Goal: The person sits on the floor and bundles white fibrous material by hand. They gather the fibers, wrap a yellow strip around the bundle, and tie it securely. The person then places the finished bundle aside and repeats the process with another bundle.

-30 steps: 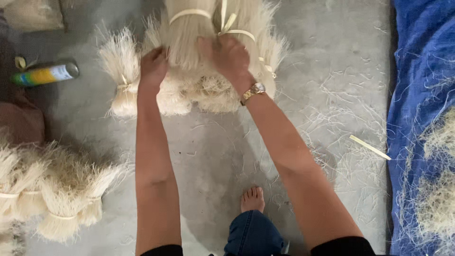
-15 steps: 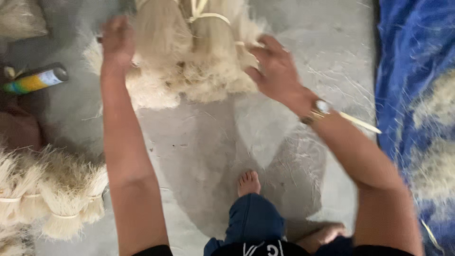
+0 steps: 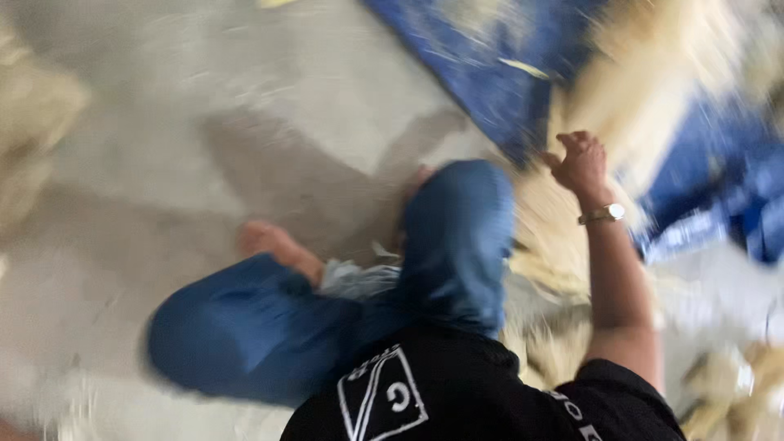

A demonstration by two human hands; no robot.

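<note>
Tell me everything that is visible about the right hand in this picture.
The right hand is bare and raised, its arm stretched out, fingers loosely curled. A metal wristwatch sits on the wrist. It hangs over pale straw-like fibre near the blue tarp. The picture is blurred, so whether it grips or touches fibre cannot be told.

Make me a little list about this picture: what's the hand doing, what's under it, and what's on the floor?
View: blurred, looking down at the person's own lap
Right hand: raised over pale fibre, fingers curled; whether it holds anything cannot be told
Left hand: out of view
Wristwatch: on the right wrist
Pale fibre: heaped on the blue tarp, more beside the knee
Legs: in blue trousers, a bare foot on the grey floor
</note>
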